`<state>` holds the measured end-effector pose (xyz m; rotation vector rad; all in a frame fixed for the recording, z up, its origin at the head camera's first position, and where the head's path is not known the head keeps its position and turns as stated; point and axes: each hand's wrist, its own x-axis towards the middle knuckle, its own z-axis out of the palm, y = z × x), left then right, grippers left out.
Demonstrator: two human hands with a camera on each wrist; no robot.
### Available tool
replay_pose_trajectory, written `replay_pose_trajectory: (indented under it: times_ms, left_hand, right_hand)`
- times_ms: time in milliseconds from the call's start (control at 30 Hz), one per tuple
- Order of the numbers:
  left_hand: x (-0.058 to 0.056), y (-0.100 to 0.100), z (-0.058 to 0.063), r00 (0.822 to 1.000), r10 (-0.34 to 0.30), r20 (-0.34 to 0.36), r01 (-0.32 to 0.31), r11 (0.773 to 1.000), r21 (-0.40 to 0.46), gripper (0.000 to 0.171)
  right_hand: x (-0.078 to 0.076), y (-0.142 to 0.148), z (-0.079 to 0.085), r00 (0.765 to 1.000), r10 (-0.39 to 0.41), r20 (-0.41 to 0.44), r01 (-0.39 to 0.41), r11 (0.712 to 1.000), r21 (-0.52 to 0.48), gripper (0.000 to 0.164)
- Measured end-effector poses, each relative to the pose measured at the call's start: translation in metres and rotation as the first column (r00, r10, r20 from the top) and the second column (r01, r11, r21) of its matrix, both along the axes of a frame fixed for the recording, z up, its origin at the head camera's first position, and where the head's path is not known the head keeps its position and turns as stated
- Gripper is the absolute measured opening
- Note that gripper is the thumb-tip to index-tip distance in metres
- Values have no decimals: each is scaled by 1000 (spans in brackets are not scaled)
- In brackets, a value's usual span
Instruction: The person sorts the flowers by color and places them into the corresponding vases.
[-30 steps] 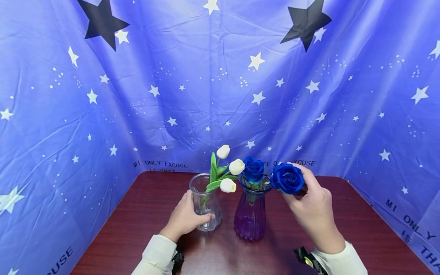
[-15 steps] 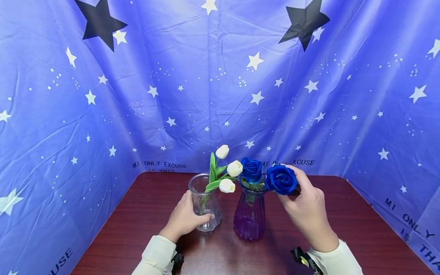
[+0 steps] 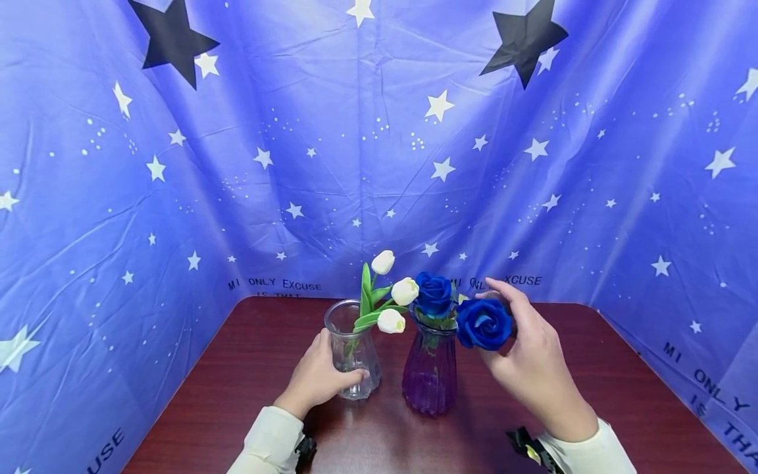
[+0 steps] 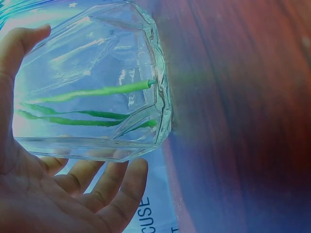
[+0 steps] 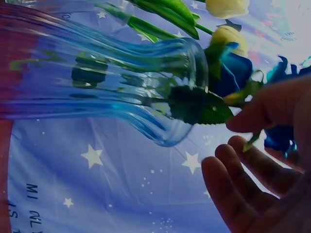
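My left hand (image 3: 320, 375) grips the clear glass vase (image 3: 368, 359), thumb in front and the other fingers on the far side. White tulips (image 3: 405, 291) lean right out of it; their green stems (image 4: 97, 92) reach near its bottom. Beside it stands a ribbed purple vase (image 3: 429, 388). One blue rose (image 3: 434, 295) rises from its mouth, and a second blue rose (image 3: 484, 324) hangs over the right rim. Around that second bloom is my right hand (image 3: 535, 362), fingers spread. In the right wrist view, a gap shows between thumb and fingers near the green sepals (image 5: 245, 92).
Both vases stand on a dark red wooden table (image 3: 237, 368). Blue cloth (image 3: 355, 164) printed with stars and lettering hangs behind and on both sides. Cream sleeves (image 3: 269, 434) with black wrist straps cover the forearms.
The right hand moved left with the second rose toward the purple vase, then loosened its fingers. The bloom has dropped slightly against the rim. The left hand keeps its hold on the clear vase.
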<state>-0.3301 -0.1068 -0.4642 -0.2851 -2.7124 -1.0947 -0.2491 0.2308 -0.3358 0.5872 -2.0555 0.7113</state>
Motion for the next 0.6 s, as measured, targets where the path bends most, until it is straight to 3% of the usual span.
replay_pose_trajectory:
  times_ms: [100,233,400,600]
  left_hand:
    - [0,0,0,1000,-1,-1,1,1000,8,101]
    - [0,0,0,1000,3,-2,-3,1000,8,99]
    - [-1,0,0,1000,8,-7,-8,1000,7,99]
    - [0,1,0,1000,-1,-5,1,1000,2,101]
  right_hand:
    - [3,1,4,994,93,55,-94,995,27,99]
    - [8,1,8,986,147,75,-152,987,57,102]
    - [11,-2,11,984,179,-5,-179,983,47,97]
    - [9,0,11,982,175,-77,-176,984,0,74]
